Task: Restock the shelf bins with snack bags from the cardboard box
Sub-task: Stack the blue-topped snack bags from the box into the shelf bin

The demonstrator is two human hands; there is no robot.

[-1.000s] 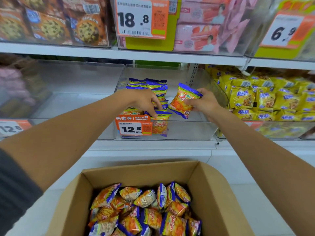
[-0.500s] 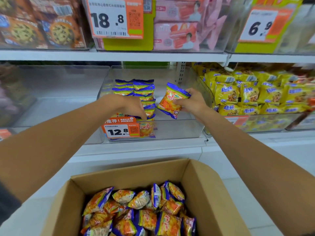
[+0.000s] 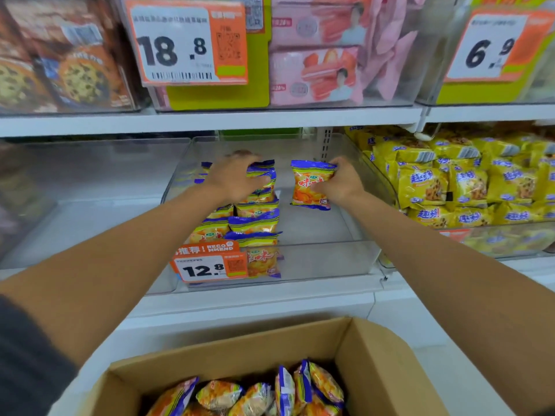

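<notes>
Upper shelf: cookie packs (image 3: 75, 70) at left, blurred. Tag "18.8" (image 3: 186, 43) over a green card (image 3: 255, 91). Pink packs (image 3: 315, 73) just right of it. Tag "6.9" (image 3: 492, 46) far right. My level: yellow bags (image 3: 450, 187) piled at right, tag "12.8" (image 3: 207, 265) front, empty bin (image 3: 90, 190) left.

- Bag (image 3: 311, 185) in the right hand (image 3: 341, 182): orange front, red characters, yellow band and blue edge at top, blue strip at bottom.
- Stacked bags (image 3: 255, 223): the same orange, yellow and blue.
- Bin (image 3: 327, 262): clear.
- Box (image 3: 387, 373): plain brown.
- Tag (image 3: 210, 262): orange border, white panel, black "12.8".
- Yellow bags (image 3: 468, 187): yellow with blue characters.
- Shelf (image 3: 210, 120): white.
- Pink packs (image 3: 315, 73): pink with red.
- Sleeve (image 3: 27, 364): dark grey.
</notes>
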